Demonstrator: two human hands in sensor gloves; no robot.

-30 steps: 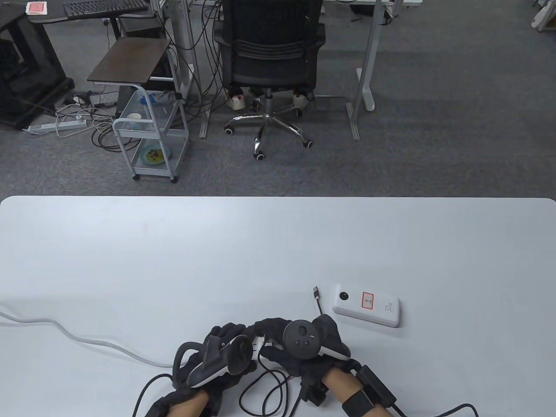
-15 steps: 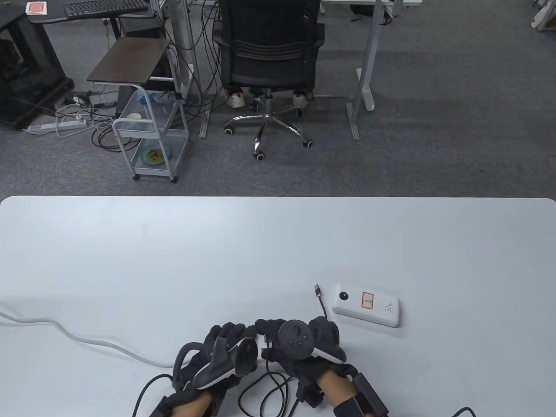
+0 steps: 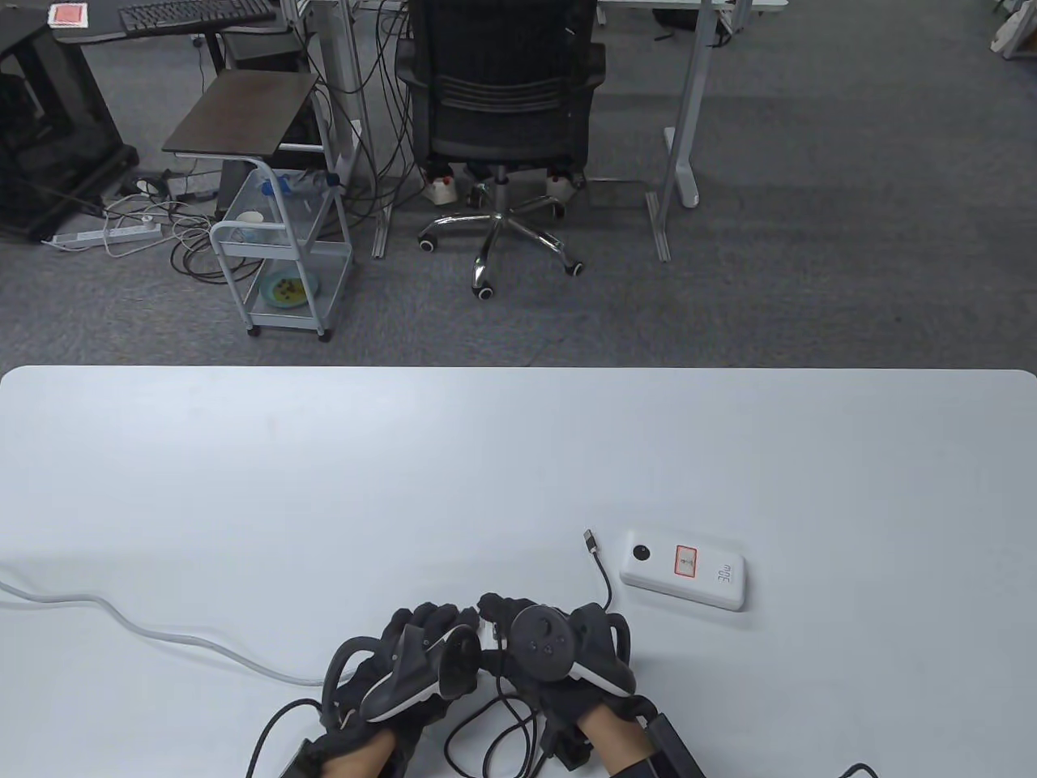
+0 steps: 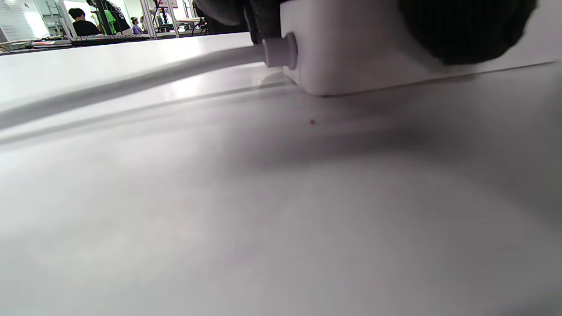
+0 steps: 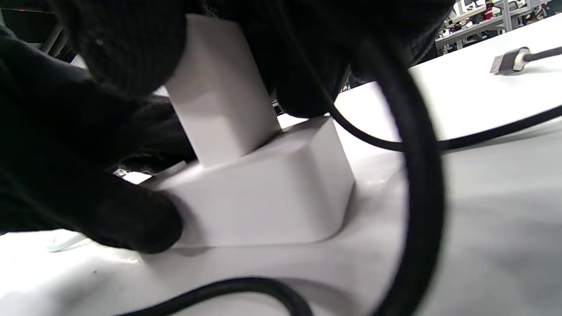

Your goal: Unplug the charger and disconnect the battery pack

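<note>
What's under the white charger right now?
The charger stands tilted on a white power strip, gripped by the right hand. The left hand holds the strip. The prongs and socket are hidden.

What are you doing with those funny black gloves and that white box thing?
The person is unplugging a charger. The left hand holds down a white power strip on the table, and the right hand grips the white charger, which sits tilted in the strip. The battery pack lies apart to the right, already disconnected; the black cable's plug rests loose beside it.
</note>
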